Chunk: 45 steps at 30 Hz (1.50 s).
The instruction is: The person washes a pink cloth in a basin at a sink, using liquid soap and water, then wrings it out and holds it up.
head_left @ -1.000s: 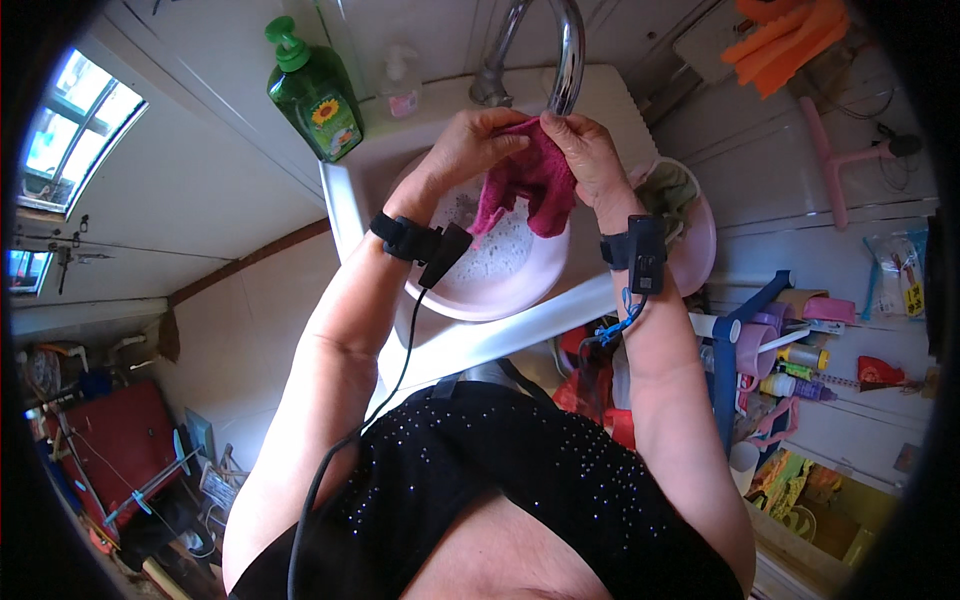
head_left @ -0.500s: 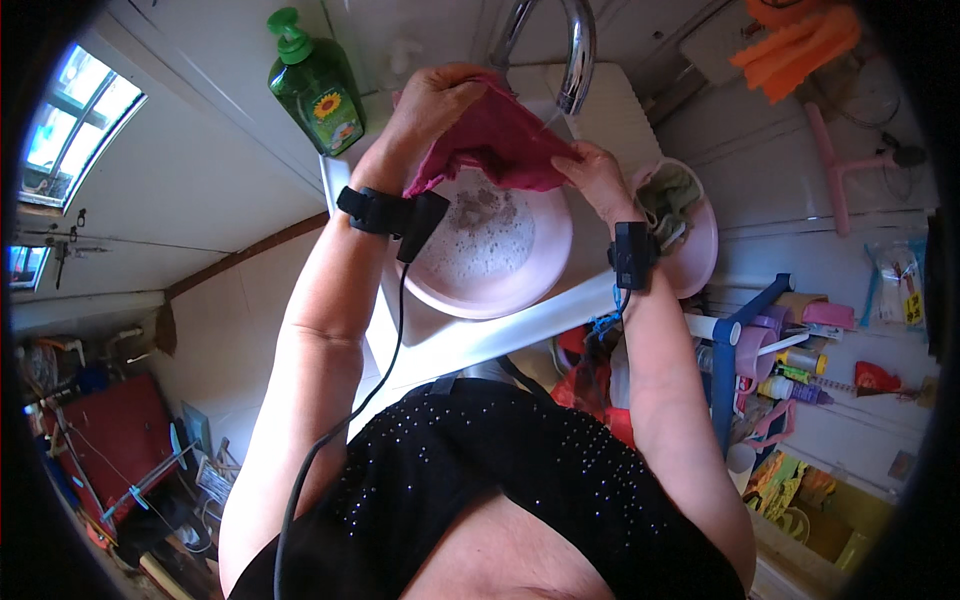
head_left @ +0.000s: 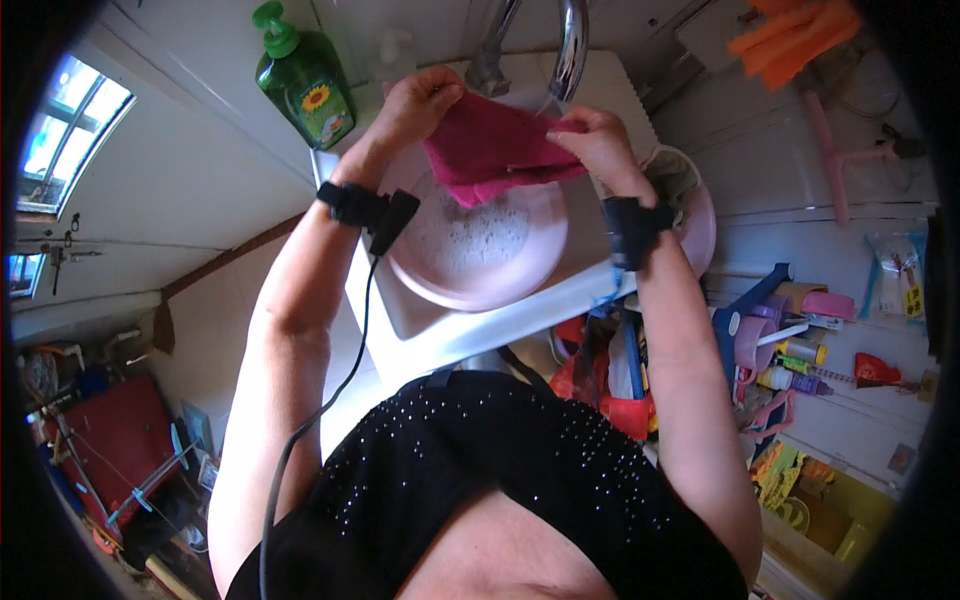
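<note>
A dark pink cloth (head_left: 500, 148) is stretched between my two hands, its lower edge hanging over a pale pink basin (head_left: 475, 287). My left hand (head_left: 418, 102) pinches the cloth's upper left corner. At the other upper corner, my right hand (head_left: 598, 145) grips it between thumb and fingers, close below the chrome faucet (head_left: 572, 50). Suds (head_left: 472, 232) and greyish water fill the basin, which sits in a white sink (head_left: 440, 342). Both wrists wear black strapped devices.
Left of the sink stands a green pump bottle (head_left: 308, 90). A second pink basin (head_left: 700, 225) with a greenish cloth (head_left: 672, 180) is at the right. Orange cloth (head_left: 795, 42) hangs at the upper right. Beside my right arm is a blue-framed rack (head_left: 750, 300) with cups and bottles.
Both hands have spread a little farther apart, and the cloth now hangs flatter and wider. The left hand shifted left, the right hand slightly up and right. The view has shifted slightly.
</note>
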Each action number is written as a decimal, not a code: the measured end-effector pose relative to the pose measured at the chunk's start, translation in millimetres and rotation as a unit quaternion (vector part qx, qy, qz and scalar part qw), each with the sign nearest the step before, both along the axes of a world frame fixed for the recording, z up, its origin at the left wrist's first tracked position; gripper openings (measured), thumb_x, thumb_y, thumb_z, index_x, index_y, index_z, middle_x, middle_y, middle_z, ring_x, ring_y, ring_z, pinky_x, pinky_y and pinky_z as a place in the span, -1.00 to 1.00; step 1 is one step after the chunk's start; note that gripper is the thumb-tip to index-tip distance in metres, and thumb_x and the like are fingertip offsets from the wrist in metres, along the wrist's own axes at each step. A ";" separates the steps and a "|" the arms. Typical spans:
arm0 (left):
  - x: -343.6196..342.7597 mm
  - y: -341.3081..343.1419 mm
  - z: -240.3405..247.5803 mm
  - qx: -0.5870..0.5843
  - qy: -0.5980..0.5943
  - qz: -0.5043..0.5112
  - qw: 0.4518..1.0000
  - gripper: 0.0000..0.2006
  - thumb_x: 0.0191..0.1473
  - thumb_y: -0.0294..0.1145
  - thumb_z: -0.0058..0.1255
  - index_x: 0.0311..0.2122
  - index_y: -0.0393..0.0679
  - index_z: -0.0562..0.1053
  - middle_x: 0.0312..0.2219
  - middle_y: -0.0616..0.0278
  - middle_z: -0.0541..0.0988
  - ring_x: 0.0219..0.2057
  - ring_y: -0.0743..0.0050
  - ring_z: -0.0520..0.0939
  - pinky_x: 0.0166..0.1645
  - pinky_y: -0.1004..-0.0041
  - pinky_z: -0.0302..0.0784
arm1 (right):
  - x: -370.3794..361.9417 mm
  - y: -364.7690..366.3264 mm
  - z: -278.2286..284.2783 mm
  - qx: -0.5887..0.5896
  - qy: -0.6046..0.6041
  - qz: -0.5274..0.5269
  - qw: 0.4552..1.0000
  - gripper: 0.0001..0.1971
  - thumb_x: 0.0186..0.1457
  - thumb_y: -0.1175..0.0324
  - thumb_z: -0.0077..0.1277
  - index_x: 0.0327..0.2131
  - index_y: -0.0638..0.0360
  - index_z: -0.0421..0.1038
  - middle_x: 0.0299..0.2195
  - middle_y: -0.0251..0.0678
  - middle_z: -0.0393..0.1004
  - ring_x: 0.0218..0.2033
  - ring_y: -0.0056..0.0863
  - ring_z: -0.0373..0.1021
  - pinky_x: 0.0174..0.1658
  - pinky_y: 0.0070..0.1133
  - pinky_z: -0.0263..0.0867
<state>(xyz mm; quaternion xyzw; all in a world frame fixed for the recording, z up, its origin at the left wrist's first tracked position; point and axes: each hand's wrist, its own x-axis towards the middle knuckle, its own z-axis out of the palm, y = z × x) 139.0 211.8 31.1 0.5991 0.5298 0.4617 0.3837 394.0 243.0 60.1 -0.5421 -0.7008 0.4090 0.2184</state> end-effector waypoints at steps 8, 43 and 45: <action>6.7 18.9 3.8 0.042 0.012 -0.019 0.999 -0.74 0.14 -0.27 -0.18 -0.10 -0.15 0.33 -0.38 0.23 0.48 -0.33 0.50 0.48 -0.20 0.52 0.43 | -17.9 4.0 29.2 0.029 0.209 -0.092 0.973 -0.89 -0.08 0.41 0.11 -0.49 0.21 0.41 -0.52 -0.40 0.45 -0.51 -0.66 0.35 -0.43 -0.71 0.30; 48.6 40.0 13.3 -0.132 -0.303 -0.087 0.940 -0.73 0.06 -0.33 -0.09 -0.15 -0.21 0.37 -0.30 0.07 0.50 -0.28 0.23 0.54 -0.12 0.32 0.45 | -39.5 -65.6 -89.0 -0.430 0.634 0.004 0.642 -0.26 -0.08 -0.36 -0.32 0.04 -0.05 0.16 -0.18 -0.25 0.40 -0.21 -0.25 0.40 -0.20 -0.23 0.37; 61.7 19.4 15.2 -0.042 0.006 -0.119 0.992 -0.75 0.02 -0.38 -0.06 -0.17 -0.20 0.39 -0.30 0.11 0.48 -0.25 0.24 0.51 -0.12 0.34 0.44 | -41.7 -58.3 -76.1 -0.428 0.649 -0.029 0.628 -0.26 -0.06 -0.37 -0.37 0.04 -0.04 0.17 -0.18 -0.26 0.39 -0.16 -0.25 0.37 -0.15 -0.21 0.34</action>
